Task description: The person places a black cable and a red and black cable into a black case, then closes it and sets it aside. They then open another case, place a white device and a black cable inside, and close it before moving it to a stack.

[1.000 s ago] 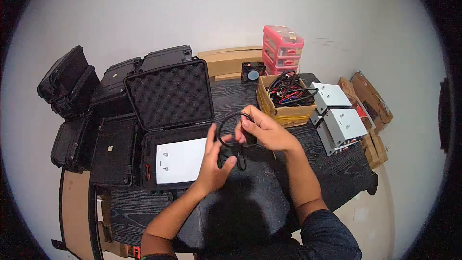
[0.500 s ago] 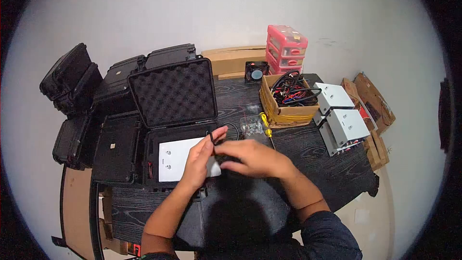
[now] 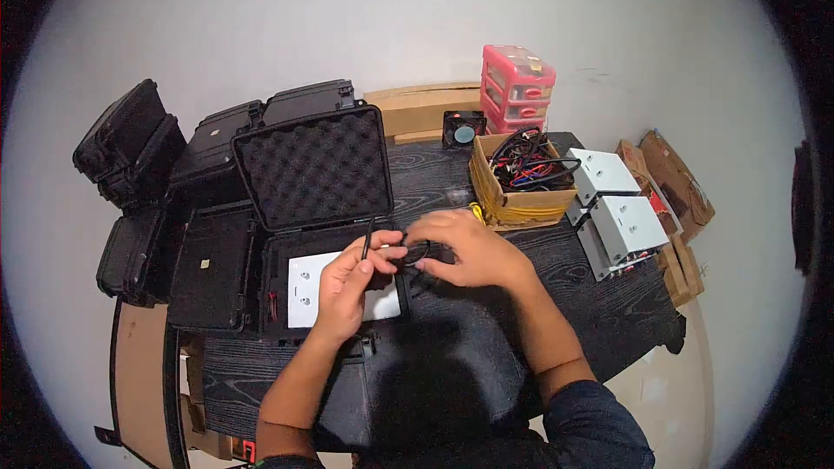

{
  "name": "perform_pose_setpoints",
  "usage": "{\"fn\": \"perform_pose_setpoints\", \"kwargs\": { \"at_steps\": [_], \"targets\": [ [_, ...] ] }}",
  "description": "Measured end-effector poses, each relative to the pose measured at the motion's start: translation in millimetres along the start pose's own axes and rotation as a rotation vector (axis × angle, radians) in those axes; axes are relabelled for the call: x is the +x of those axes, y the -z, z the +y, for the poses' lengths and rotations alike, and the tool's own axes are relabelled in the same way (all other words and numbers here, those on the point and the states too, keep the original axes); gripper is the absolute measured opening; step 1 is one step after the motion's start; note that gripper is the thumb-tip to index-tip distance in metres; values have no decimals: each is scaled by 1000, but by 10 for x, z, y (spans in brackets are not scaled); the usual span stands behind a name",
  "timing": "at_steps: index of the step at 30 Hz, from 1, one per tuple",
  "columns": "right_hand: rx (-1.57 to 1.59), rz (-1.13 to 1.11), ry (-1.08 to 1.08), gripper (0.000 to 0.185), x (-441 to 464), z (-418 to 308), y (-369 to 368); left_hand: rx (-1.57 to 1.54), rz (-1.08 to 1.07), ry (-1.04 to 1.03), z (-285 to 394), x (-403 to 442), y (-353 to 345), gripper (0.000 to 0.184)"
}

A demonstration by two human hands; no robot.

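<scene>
My left hand [image 3: 346, 285] is closed on a black cable [image 3: 368, 239], with one end of it sticking up past the thumb. To its right, my right hand [image 3: 473, 250] curves around a loop of the same cable. Its fingertips are slightly blurred, and the thumb sits apart from the fingers. Both hands are above the right side of an open black hard case [image 3: 276, 243]. A white box [image 3: 298, 317] with two round fittings lies in the case's foam, partly covered by my left hand. Egg-crate foam [image 3: 313, 165] lines the raised lid.
Black cases [image 3: 130, 143] are stacked at left. A cardboard box [image 3: 521, 208] of tangled wires, a fan [image 3: 463, 128] and a pink drawer unit [image 3: 519, 87] stand behind. White-topped units [image 3: 630, 226] are at right. A yellow-handled tool [image 3: 476, 210] is mostly hidden behind my right hand.
My right hand has moved up and right, away from my left fingers, and a cable loop now shows between the hands. My left hand has shifted slightly left, with the cable end more upright.
</scene>
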State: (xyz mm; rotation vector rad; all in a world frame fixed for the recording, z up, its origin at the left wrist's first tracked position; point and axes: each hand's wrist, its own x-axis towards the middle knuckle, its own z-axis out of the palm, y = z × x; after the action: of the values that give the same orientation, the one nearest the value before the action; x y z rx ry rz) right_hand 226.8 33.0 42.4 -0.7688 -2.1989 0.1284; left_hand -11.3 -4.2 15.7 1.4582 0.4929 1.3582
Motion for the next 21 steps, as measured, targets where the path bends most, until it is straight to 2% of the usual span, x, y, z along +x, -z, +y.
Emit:
{"fn": "perform_pose_setpoints", "kwargs": {
  "at_steps": [2,6,8,9,10,12,15,17,20,21],
  "targets": [
    [54,-227,-75,22,-52,97,7,-56,-25,-9,28,-9,36,36],
    [43,-314,-29,20,-42,36,153,-98,-29,-71,42,-18,35,38],
    [227,-496,-14,20,-46,31,234,-91,-35,-87,35,-31,51,39],
    [353,-516,19,28,-65,51,219,-84,-40,-103,28,-40,56,41],
    [353,-515,19,28,-78,51,216,-84,-41,-103,15,-53,56,41],
    [533,-664,-47,31,-71,0,232,-86,-35,-118,1,-70,46,45],
    [430,-593,-107,30,-17,-228,191,-85,29,-127,29,-43,-74,49],
    [322,-566,-172,25,6,-330,121,-57,-17,-121,-70,-28,-22,53],
    [414,-471,-118,22,-9,-360,-26,561,-116,-280,-75,33,25,53],
    [450,-494,-133,17,17,-403,30,513,-116,-264,-105,32,5,53]
  ]
}}
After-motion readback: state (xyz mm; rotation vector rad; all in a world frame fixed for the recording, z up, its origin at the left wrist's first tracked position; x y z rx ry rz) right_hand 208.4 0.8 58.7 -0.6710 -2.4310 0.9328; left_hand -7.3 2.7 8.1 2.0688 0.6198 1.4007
